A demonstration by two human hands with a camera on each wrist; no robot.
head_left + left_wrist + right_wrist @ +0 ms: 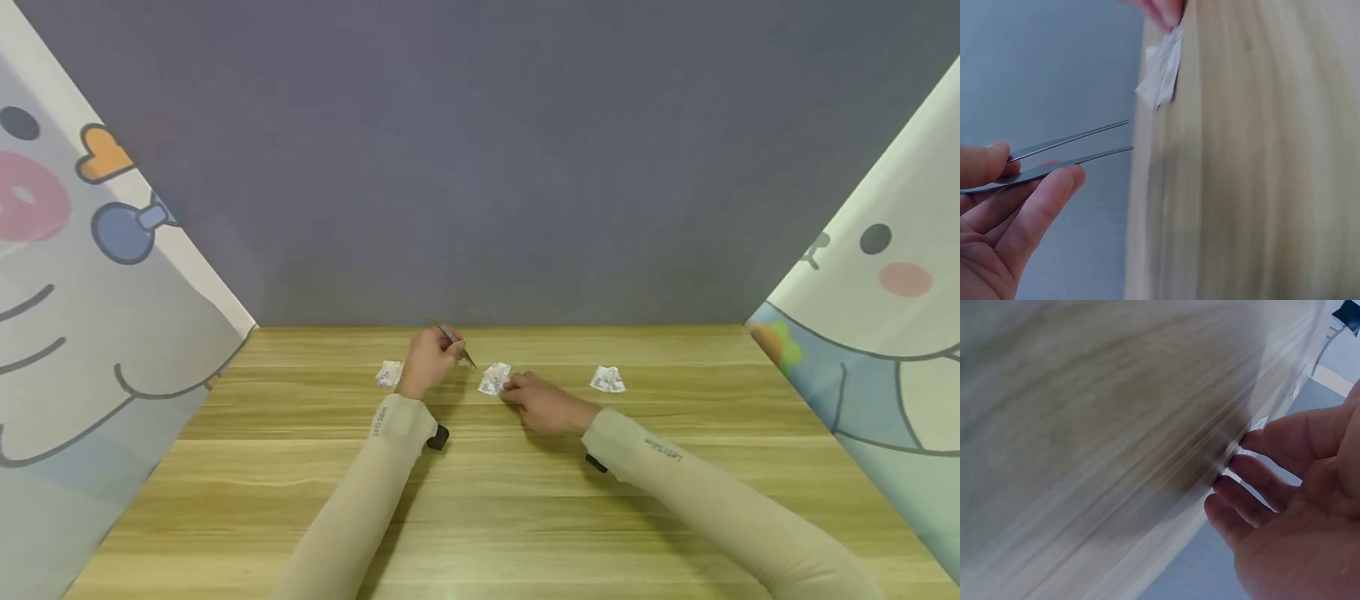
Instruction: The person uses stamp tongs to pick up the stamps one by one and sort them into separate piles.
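My left hand (431, 360) holds metal tweezers (1072, 137) between thumb and fingers. Their two tips stand apart with nothing between them, near a small white printed paper-like piece (493, 378) in the middle of the table. At that piece's near right edge, the fingertips of my right hand (542, 403) rest on it. The right wrist view shows that hand (1285, 475) with loosely bent fingers against the tabletop, largely covering the piece. Another white piece (388, 373) lies beside the left wrist, partly hidden by it. To the right lies a third white piece (607, 379).
A wood-grain table (495, 517) carries everything. Behind its far edge rises a plain grey wall (495, 167). Cartoon-printed panels stand along the left side (112, 317) and the right side (885, 333).
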